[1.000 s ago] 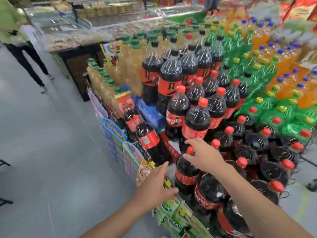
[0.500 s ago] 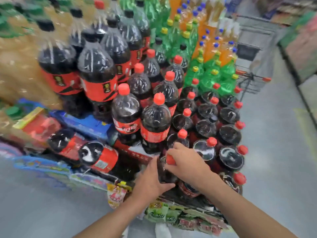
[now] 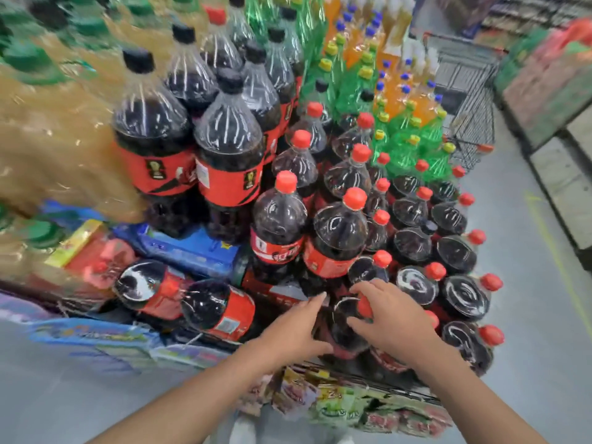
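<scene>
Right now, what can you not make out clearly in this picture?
Head view, cola bottle: label mostly hidden by the right hand and left hand.
Head view, yellow bottles at the upper left: motion blur hides labels.
Head view, snack packets at the bottom: print blurred, partly behind the forearms.

We have one view, worn on the head, facing forward and steeply down over a stacked drinks display (image 3: 397, 387). It sits close: both forearms enter from the bottom edge, and the left hand (image 3: 294, 325) and right hand (image 3: 394, 322) meet at a cola bottle (image 3: 344, 328) by the display's near edge. The wide lens takes in the floor (image 3: 528, 283) and a shopping cart (image 3: 464, 100) at upper right.
</scene>
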The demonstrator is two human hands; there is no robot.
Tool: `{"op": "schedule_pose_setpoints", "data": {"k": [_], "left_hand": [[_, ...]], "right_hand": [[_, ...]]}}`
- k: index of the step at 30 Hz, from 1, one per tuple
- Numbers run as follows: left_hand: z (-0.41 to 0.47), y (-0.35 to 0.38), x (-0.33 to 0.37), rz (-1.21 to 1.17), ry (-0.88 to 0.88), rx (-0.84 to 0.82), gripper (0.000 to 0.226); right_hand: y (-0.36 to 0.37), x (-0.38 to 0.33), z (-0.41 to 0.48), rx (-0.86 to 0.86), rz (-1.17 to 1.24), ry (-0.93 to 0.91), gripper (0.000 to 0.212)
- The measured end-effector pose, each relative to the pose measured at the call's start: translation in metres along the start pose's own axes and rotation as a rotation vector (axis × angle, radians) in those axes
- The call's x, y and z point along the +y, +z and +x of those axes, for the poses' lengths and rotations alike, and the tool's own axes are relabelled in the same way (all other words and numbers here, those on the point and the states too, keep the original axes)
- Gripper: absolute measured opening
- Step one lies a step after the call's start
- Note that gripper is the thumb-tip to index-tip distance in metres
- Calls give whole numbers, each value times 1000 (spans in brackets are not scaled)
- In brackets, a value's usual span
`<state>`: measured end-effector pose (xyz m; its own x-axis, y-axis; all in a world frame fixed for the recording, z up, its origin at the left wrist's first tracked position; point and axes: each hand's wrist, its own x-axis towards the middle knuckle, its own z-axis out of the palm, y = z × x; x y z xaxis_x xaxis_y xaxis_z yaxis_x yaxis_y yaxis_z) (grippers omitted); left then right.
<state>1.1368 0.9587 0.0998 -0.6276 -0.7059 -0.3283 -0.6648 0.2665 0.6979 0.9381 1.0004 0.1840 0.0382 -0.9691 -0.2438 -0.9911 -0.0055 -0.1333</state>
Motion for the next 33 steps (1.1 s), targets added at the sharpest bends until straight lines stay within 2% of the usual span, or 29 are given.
{"op": "schedule_pose_setpoints", "data": {"k": [3,6,8,11,15,17,20,23,27,33], "left_hand": [[-32,-24,-19,48,107,214,66],[-63,-47,-50,101,114,434,39],[-82,-64,-73,201,67,608,30],[-105,-87,-103,352,-95,776,34],[-122,-100,-127,364,-336,771,49],[-124,-100,-136,197,-411,708,52],[-119,-101,-144,-17,-442,664,43],[-118,-103,-147,-77,-440,683,35],[-121,-106,-150,-73,-434,676,29],[-121,-108,-133,-26,-373,675,27]], "right_hand": [[0,-5,1,47,16,-20,49],[2,-19,3,233,58,-95,34],[6,-45,8,360,157,-198,20],[18,-102,23,300,270,-326,21],[55,-164,59,34,307,-358,57],[71,-186,76,-24,312,-347,71],[85,-207,94,-42,303,-318,85],[94,-215,104,-36,272,-289,84],[97,-215,103,-18,295,-311,72],[95,-204,89,30,371,-281,71]]}}
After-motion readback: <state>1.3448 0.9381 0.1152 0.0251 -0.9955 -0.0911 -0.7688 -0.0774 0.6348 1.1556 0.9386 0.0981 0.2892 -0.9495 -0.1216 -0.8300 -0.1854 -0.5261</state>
